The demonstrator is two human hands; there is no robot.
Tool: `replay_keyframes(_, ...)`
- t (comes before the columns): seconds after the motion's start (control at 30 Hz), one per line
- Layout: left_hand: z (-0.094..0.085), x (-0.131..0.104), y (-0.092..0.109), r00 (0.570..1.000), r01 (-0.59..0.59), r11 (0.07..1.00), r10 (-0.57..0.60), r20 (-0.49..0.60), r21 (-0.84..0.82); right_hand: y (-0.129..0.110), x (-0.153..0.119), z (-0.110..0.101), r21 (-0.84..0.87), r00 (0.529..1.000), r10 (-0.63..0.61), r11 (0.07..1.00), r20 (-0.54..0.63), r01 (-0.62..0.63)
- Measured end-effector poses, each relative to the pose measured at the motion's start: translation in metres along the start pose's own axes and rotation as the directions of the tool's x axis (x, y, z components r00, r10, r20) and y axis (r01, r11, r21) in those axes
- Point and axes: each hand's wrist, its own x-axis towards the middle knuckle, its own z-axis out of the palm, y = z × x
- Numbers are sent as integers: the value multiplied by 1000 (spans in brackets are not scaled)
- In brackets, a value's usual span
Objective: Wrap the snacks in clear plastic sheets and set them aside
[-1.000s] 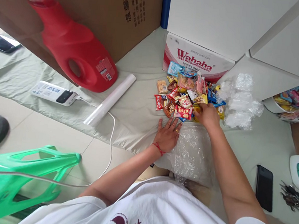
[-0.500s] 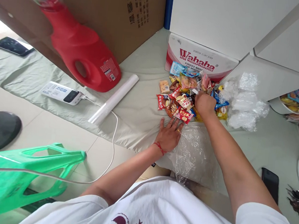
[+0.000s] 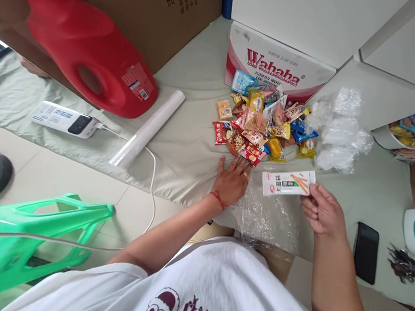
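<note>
My right hand [image 3: 323, 208] pinches one end of a white snack packet [image 3: 288, 183], its printed side with orange sticks facing up. The packet is held above a clear plastic bag [image 3: 269, 219] that lies by my lap. Flat on the cloth, my left hand [image 3: 231, 183] has its fingers spread, the tips at the near edge of a heap of wrapped snacks [image 3: 256, 121]. A red packet [image 3: 252, 153] lies right by those fingertips. The heap mixes red, yellow, blue and clear wrappers.
Behind the heap stands a Wahaha carton [image 3: 280, 67]; to its right are bunched clear plastic bags [image 3: 344, 131]. Leftward lie a plastic film roll [image 3: 148, 127], a power bank [image 3: 65, 120] and a red jug [image 3: 102, 64]. A phone [image 3: 366, 252] and keys [image 3: 404, 263] lie at right.
My right hand has drawn back from the heap toward me and to the right, now with the white snack packet in its fingers. My left hand has stayed almost in place.
</note>
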Motion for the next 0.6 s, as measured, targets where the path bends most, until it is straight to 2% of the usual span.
replay_keyframes(0.13, -1, 0, 1, 1000, 0, 1000, 0, 1, 3, 29, -28, -6, 139, 990, 134, 982, -52, -125)
replay_keyframes(0.37, 0, -1, 1, 1000, 9, 1000, -9, -7, 9, 58, -38, 9, 267, 969, 245, 937, -42, -225)
replay_keyframes(0.5, 1, 0, 0, 1000, 16, 1000, -16, -7, 6, 59, -34, 12, 237, 972, 233, 946, -17, -222)
replay_keyframes(0.6, 1, 0, 0, 1000, 14, 1000, -14, -4, 6, 48, -38, 3, 146, 992, 115, 984, -53, -106)
